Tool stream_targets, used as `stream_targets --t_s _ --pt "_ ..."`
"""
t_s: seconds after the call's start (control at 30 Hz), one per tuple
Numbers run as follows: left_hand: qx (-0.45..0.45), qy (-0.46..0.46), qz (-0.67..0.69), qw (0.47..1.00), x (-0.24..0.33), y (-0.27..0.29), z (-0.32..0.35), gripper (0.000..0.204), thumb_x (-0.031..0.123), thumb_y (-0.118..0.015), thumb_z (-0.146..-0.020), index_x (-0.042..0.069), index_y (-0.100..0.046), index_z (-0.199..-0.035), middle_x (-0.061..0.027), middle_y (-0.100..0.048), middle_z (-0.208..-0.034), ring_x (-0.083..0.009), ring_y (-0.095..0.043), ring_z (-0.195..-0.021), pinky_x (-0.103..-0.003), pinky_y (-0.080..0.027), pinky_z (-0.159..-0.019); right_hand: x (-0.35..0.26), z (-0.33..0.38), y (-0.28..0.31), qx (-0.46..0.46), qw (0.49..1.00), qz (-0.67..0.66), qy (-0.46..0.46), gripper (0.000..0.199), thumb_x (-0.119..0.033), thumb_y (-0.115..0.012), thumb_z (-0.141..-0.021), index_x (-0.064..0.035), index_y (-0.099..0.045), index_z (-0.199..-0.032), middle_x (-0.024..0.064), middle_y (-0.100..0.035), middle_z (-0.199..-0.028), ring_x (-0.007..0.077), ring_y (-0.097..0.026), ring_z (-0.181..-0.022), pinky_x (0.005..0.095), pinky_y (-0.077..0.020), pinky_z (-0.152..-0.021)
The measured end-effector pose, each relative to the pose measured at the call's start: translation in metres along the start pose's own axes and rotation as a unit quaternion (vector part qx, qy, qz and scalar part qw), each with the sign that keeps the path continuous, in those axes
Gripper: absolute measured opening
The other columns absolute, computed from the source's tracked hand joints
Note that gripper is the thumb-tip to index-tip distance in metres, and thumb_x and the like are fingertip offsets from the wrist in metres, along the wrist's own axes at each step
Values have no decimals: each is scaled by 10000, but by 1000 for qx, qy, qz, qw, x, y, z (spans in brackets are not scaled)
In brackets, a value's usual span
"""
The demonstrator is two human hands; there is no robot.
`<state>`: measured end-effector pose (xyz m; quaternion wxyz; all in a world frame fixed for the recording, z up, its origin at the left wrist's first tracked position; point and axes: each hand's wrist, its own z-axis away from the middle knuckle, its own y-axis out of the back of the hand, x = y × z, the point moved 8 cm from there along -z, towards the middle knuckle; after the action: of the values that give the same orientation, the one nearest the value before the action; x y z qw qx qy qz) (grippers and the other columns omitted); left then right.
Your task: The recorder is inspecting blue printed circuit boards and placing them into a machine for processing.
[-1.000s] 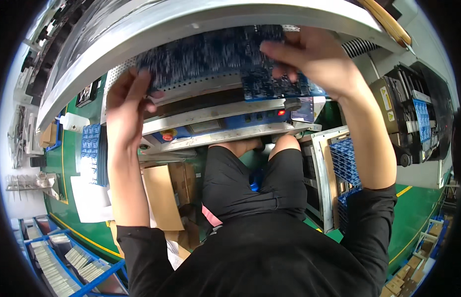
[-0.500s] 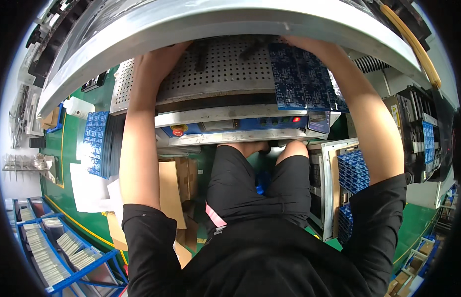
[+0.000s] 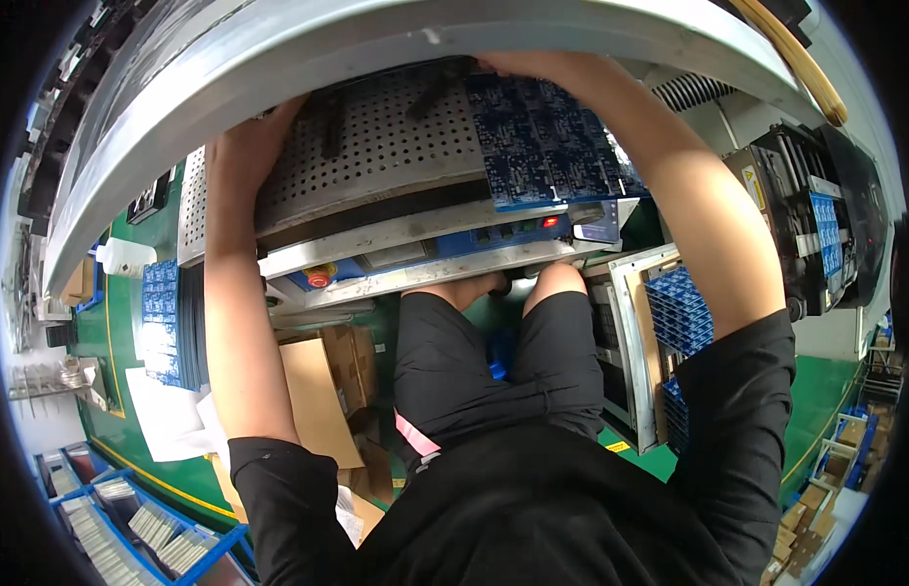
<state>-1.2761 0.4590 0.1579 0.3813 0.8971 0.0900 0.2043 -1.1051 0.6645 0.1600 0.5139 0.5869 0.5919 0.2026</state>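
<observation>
Both my arms reach under a thick metal frame (image 3: pixel 435 39). My left hand (image 3: pixel 254 146) is over the left part of a perforated metal plate (image 3: pixel 396 146), its thumb stretched up toward the frame; the frame hides its other fingers. My right hand (image 3: pixel 508 64) is at the far edge of a blue circuit board panel (image 3: pixel 552 142). Its visible fingers are curled in, and what they hold, if anything, is hidden. The panel lies at the plate's right end and juts past the front edge. Dark blocks (image 3: pixel 332 127) sit on the plate.
Below the plate is a control strip with a red emergency button (image 3: pixel 318 278). A phone (image 3: pixel 599 230) lies partly beneath the panel. More blue boards (image 3: pixel 161 317) stand at left; others (image 3: pixel 681 311) fill a rack at right. Cardboard (image 3: pixel 320 396) stands by my left leg.
The whole view has shifted, so the plate, the panel and the frame appear further left. Both hands remain under the frame, with little visible movement relative to the plate.
</observation>
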Motion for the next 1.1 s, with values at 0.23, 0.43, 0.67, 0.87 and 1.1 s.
stream_targets --t_s 0.23,0.43,0.67,0.87,1.1 --pt "-32 33 24 999 2 -8 -1 493 474 -734 -769 4 -629 -875 -171 -579 -839 -341 -544 -841 -439 -420 -834 8 10 1 105 985 -86 110 333 -338 -524 -931 -83 -610 -1127 143 -636 -1048 243 -569 -1003 354 -455 -868" --pt "-57 37 -57 996 -18 -20 -7 461 468 -716 -790 21 -605 -811 -151 -556 -846 -311 -501 -898 -413 -399 -855 26 -5 -16 203 956 107 185 260 -282 -522 -924 -72 -611 -1050 147 -636 -999 246 -574 -932 363 -467 -809" --pt "-96 72 -103 987 -26 -21 -3 429 448 -704 -809 31 -604 -800 -142 -547 -869 -301 -474 -963 -388 -392 -879 -20 -16 7 -78 996 49 -20 204 -257 -526 -913 -80 -627 -926 122 -644 -935 239 -578 -860 379 -466 -738" --pt "-70 57 -97 991 -18 -20 -7 471 491 -690 -798 33 -588 -760 -151 -546 -817 -326 -506 -887 -399 -397 -867 13 -13 -15 -71 996 50 -35 228 -257 -537 -907 -56 -632 -856 111 -643 -809 235 -585 -738 360 -471 -654" --pt "-94 68 -111 987 -26 -21 -5 408 445 -709 -803 44 -633 -807 -118 -540 -814 -290 -495 -880 -386 -407 -839 -65 30 21 168 932 195 256 187 -197 -559 -902 -28 -637 -893 126 -639 -808 242 -589 -743 353 -476 -666"
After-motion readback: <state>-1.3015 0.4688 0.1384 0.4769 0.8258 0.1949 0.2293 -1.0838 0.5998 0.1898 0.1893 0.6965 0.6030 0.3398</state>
